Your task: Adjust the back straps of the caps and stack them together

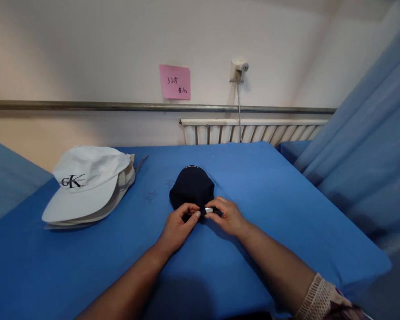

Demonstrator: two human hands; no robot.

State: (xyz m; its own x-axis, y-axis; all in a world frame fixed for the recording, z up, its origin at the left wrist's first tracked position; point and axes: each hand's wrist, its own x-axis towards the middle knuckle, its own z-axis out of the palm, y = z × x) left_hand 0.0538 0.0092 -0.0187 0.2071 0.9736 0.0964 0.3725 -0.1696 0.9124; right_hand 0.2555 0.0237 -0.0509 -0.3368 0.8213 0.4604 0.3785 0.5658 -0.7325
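The left hand was closed in a pinch, thumb and fingers together on the strap of the black cap. The right hand pinched the same strap from the other side, its thumb and fingertips at a small bright piece there. The two hands were close together, just in front of the black cap.

At the far left, a blue cloth hung beside the tabletop. Next to it, the white caps lay stacked on the blue-covered tabletop, brims toward the near left; the top one had a dark "CK" logo on its front. A grey strip stuck out behind them to the right.

The black cap sat near the middle of the tabletop, its crown up and small pale lettering along its far edge. Above and behind it, a pink note with handwriting was on the wall, just over a metal rail. Farther right came the radiator, below the rail, and a socket with a plug and a cord hanging down. A lace-trimmed sleeve covered part of the right arm, and a blue curtain hung at the far right.
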